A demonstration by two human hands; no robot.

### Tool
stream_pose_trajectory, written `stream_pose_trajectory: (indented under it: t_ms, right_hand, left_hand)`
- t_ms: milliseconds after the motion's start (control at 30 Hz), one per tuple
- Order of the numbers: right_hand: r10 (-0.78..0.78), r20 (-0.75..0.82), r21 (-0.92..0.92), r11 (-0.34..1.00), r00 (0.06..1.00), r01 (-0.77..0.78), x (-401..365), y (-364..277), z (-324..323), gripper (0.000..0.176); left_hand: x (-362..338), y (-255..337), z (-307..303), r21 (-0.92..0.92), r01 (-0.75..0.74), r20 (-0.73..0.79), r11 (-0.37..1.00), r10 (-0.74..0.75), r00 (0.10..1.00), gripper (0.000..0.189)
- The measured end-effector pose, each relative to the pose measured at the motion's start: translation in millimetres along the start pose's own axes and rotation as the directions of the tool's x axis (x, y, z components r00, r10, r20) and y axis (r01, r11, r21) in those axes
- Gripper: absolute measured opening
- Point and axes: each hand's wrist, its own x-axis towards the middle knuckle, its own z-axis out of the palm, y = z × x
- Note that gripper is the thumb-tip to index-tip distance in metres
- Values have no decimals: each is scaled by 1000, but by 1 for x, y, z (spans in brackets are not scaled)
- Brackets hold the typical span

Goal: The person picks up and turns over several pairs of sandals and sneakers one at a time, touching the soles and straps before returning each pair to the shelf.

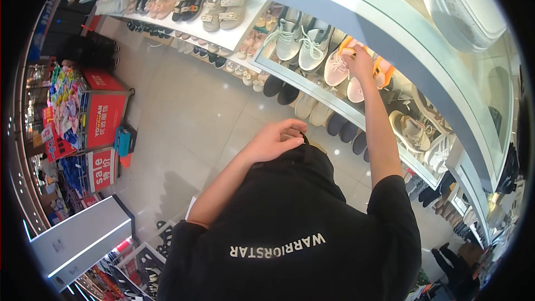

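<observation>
My right hand (359, 60) reaches into the lit shelf, its fingers closed on the orange-lined collar of a pale pink sneaker (336, 71). The sneaker's mate (354, 90), also pale with orange lining, sits right beside it, partly covered by my wrist. To their left stands a pair of pale sneakers with mint-green laces (313, 45). My left hand (277, 140) rests at the front of my black shirt (290, 200), fingers loosely bent and thumb apart. Nothing shows in it.
Sandals (224, 11) line a white shelf at the upper left. Dark slip-on shoes (288, 93) stand in a lower row. A glass-edged upper shelf (384, 8) curves above my right arm, bearing a large white shoe (460, 5). Red sale bins (106, 117) stand across the tiled floor (184, 111).
</observation>
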Motion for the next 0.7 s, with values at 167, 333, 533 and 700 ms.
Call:
stream_pose_trajectory:
  t_ms: [167,333,533,700]
  right_hand:
    - [-154,-207,-28,988,966,151,-9,22,14,32]
    - [-35,-175,239,968,984,77,-19,-7,-27,30]
    - [16,-123,619,783,992,64,-95,-68,-88,19]
    - [-95,-171,748,635,981,192,-179,-154,-96,16]
  left_hand:
    - [-22,-8,-12,-15,21,-49,1000,-22,999,39]
    - [-35,-11,-21,-34,44,-9,998,-44,999,39]
    - [-42,-32,-31,-28,70,99,997,-67,993,42]
    - [-47,-69,-59,-431,140,183,891,-65,981,62]
